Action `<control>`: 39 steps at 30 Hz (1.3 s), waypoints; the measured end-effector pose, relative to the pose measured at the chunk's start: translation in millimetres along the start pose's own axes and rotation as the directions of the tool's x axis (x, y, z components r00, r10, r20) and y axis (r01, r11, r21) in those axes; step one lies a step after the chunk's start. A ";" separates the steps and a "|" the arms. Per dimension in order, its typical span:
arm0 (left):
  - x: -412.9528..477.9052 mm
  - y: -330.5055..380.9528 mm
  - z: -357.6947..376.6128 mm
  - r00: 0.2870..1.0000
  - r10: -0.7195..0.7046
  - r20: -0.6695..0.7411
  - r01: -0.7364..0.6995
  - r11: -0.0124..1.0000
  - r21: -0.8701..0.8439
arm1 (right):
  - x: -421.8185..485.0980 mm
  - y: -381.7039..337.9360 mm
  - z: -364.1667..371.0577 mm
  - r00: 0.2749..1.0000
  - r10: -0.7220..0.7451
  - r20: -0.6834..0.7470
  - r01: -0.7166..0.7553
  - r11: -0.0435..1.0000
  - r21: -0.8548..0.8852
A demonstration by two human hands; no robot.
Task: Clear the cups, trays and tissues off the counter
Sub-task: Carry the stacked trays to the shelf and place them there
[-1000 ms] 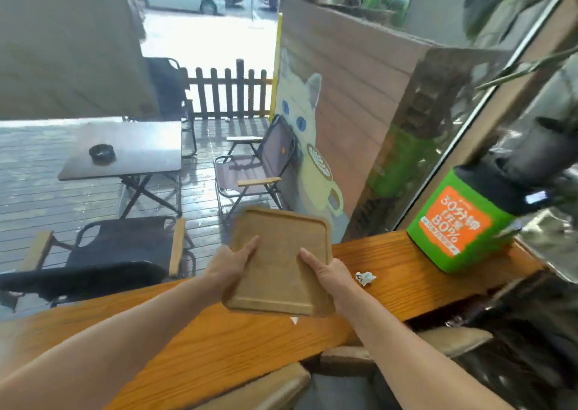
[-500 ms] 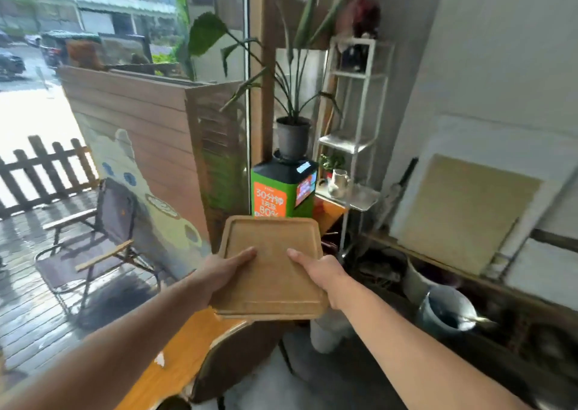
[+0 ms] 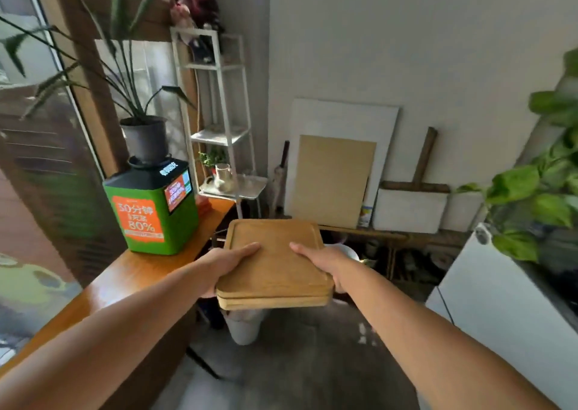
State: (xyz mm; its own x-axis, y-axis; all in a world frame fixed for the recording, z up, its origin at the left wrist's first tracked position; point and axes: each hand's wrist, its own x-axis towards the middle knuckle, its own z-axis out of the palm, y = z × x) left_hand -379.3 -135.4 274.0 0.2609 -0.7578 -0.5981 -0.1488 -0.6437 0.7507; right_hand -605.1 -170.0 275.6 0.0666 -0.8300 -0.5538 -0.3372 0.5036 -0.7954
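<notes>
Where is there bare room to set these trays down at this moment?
The orange counter is bare on the near side of the green box. The grey floor near the white bin is open. Crowded: the white shelf unit and below the leaning boards. The left hand and right hand grip the trays.

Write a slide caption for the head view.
Left hand and right hand hold stacked wooden trays in air beside the counter.

Your light is daylight from the window [image 3: 28,49] on the left; it lights the wall [image 3: 406,49] softly and leaves the floor [image 3: 297,362] dim. Your view bends at the edges. The leaves [image 3: 528,187] at right are blurred, while the stacked trays [image 3: 275,268] look fairly sharp.
</notes>
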 end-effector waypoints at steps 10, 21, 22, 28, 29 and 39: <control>64.6 65.2 43.2 0.980 -0.001 0.199 -0.008 0.999 0.043 | 45.2 -22.3 -55.5 0.992 0.104 -0.068 -0.099 0.992 0.076; 176.6 166.8 30.1 0.959 0.025 0.282 -0.038 0.998 0.042 | 154.9 -112.3 -68.2 0.990 0.104 -0.100 -0.093 0.990 0.111; 187.9 175.8 27.9 0.957 0.024 0.290 -0.038 0.998 0.042 | 166.7 -119.9 -68.7 0.990 0.095 -0.107 -0.083 0.990 0.113; 247.5 212.4 23.4 0.950 0.003 0.311 -0.026 0.997 0.072 | 225.2 -146.7 -68.8 0.988 0.112 -0.103 -0.098 0.986 0.136; 255.6 217.5 24.1 0.949 -0.004 0.315 -0.020 0.997 0.075 | 233.9 -150.0 -70.3 0.988 0.112 -0.103 -0.097 0.986 0.138; 337.7 284.5 54.2 0.945 -0.039 0.325 0.017 0.997 0.071 | 342.7 -189.4 -112.0 0.993 0.113 -0.046 -0.107 0.988 0.114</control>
State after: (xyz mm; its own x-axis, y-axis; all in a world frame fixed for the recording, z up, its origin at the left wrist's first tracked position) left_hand -385.3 -580.2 270.4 -0.0580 -0.7256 -0.6857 -0.2122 -0.6622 0.7187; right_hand -623.6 -576.7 264.1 -0.0155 -0.7780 -0.6281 -0.2328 0.6137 -0.7544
